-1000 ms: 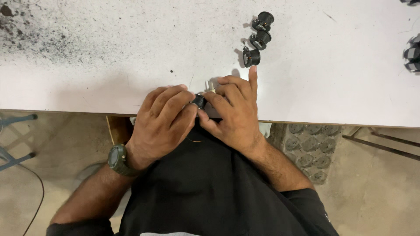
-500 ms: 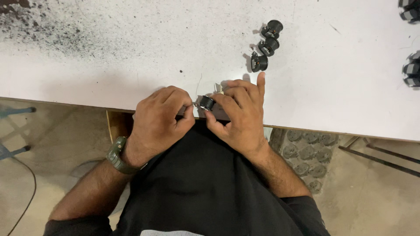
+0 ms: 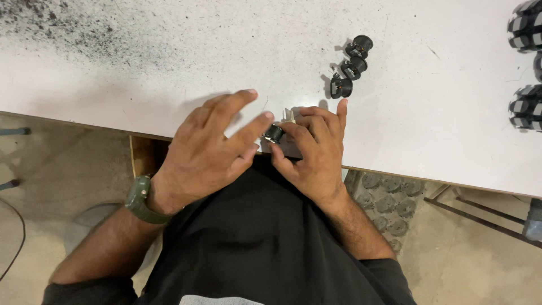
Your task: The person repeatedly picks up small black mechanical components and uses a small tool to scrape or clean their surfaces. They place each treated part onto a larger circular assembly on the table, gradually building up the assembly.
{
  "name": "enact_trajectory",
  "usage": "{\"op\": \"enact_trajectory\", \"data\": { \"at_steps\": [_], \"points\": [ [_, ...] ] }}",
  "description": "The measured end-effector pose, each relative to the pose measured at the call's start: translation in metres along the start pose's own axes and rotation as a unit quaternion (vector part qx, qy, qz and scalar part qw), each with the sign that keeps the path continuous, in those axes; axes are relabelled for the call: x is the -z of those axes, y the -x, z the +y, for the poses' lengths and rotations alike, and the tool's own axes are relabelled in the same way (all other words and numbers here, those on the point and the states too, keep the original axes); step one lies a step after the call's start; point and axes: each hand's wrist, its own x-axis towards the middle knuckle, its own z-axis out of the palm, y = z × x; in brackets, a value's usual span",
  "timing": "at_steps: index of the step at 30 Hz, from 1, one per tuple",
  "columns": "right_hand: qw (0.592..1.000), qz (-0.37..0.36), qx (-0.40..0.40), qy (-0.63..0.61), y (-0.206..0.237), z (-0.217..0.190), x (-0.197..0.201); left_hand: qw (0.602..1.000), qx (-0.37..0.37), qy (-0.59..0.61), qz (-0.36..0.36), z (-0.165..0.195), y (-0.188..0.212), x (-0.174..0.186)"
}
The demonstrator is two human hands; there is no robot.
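Note:
My right hand (image 3: 314,148) grips a small black round part (image 3: 274,134) with pale metal tabs at the near edge of the white table (image 3: 169,62). My left hand (image 3: 212,148) hovers beside it with fingers spread, one fingertip close to the part. Three similar black round parts (image 3: 350,66) lie in a row on the table just beyond my right hand. A green watch sits on my left wrist.
Larger black-and-white round pieces (image 3: 525,68) lie at the table's right edge. Dark speckled stains (image 3: 51,28) mark the far left of the tabletop. Below the edge are a concrete floor, a patterned grey block (image 3: 389,200) and metal bars (image 3: 480,217).
My left hand has let go of the small part and opened its fingers. The right hand still holds the part at the table's edge.

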Motion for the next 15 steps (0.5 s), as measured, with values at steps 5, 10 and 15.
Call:
{"op": "enact_trajectory", "data": {
  "at_steps": [5,10,15],
  "points": [
    [1.000,0.005,0.011,0.007,-0.003,-0.001,0.000,0.996,-0.078,-0.034,0.031,0.000,0.008,-0.015],
    [1.000,0.008,0.010,-0.006,-0.001,0.001,0.000,1.000,-0.030,-0.001,0.008,-0.015,0.028,-0.004],
    [1.000,0.013,0.004,-0.012,0.000,0.001,-0.001,0.998,0.023,-0.043,-0.033,-0.012,0.027,0.039]
  ]
}}
